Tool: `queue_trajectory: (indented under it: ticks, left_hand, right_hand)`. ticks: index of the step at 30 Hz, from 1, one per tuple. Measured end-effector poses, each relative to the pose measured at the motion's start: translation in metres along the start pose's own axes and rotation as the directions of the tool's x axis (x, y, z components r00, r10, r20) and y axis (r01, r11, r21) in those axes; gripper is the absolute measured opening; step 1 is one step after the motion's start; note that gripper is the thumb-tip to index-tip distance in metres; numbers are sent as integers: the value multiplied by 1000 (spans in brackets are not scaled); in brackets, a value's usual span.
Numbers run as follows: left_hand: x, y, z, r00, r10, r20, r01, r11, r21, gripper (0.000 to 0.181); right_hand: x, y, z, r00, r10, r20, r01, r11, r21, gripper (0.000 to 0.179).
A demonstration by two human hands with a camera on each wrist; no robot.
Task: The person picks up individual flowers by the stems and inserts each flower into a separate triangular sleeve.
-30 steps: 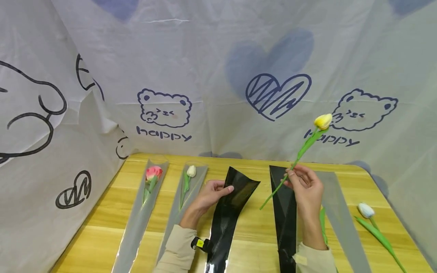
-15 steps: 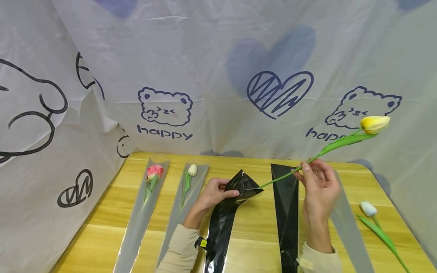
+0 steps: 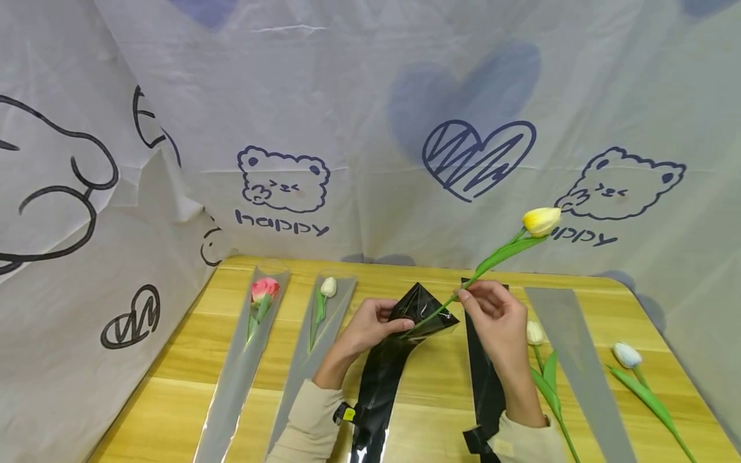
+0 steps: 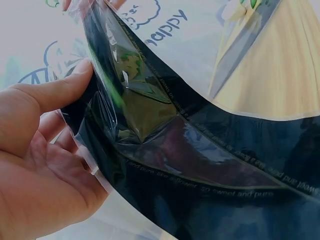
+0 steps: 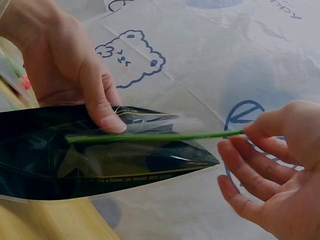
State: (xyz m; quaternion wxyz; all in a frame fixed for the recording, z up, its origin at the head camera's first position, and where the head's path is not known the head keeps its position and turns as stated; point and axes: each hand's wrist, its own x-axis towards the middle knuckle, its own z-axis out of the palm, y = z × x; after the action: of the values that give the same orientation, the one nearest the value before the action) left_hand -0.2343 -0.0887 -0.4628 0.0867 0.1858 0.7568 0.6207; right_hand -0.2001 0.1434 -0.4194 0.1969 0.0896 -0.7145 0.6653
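My left hand (image 3: 373, 325) grips the upper edge of a long black flower sleeve (image 3: 382, 379), thumb on its front. A clear window with gold lettering along its border shows in the left wrist view. Between thumb and fingertips, my right hand (image 3: 500, 328) pinches the stem of a yellow tulip (image 3: 541, 222). The bloom points up and to the right, and the green stem (image 5: 165, 136) slants down into the sleeve's mouth. In the right wrist view the stem's lower end lies inside the sleeve, beside the left thumb.
A second black sleeve (image 3: 486, 392) lies under my right forearm. Clear sleeves with a pink flower (image 3: 265, 289) and a white tulip (image 3: 328, 287) lie at left. Rightward are a loose white tulip (image 3: 535, 333), a bare clear sleeve (image 3: 579, 360) and a pale blue tulip (image 3: 627, 355).
My right hand has moved left and lower with the yellow tulip, and its stem end has gone into the black sleeve's mouth. The left hand has tilted the sleeve's top toward the right.
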Motion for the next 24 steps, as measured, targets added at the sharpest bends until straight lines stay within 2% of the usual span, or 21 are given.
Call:
queue_trajectory:
  ticks: [3,6,10,13,16,20,24]
  left_hand:
    - [0,1,0,1000,-9,-2,9,1000,-14,23]
    - [0,2,1,1000,-11,0,11,1000,-26,24]
    - [-1,5,3,1000,5,22,-4,1000,-28,23]
    - [-1,7,3,999,18,51,-17,1000,-24,22]
    - [-2,5,0,994,30,101,-27,999,-29,22]
    - [-3,1,-8,983,44,177,-43,999,-7,19]
    - [-4,-3,-13,984,61,166,-70,996,52,9]
  right_hand:
    - [0,3,0,996,-29,87,33,998,-53,13]
    - [-1,5,-1,981,-42,191,58,995,-78,12]
    - [-1,8,-1,953,-13,302,52,991,-121,11]
    - [-2,8,-2,942,22,335,37,985,-167,10]
    - [-3,8,-3,946,49,319,15,981,-195,10]
    - [-2,7,-6,969,82,231,-37,981,-193,13]
    - [0,4,-10,986,105,132,-81,981,-176,16]
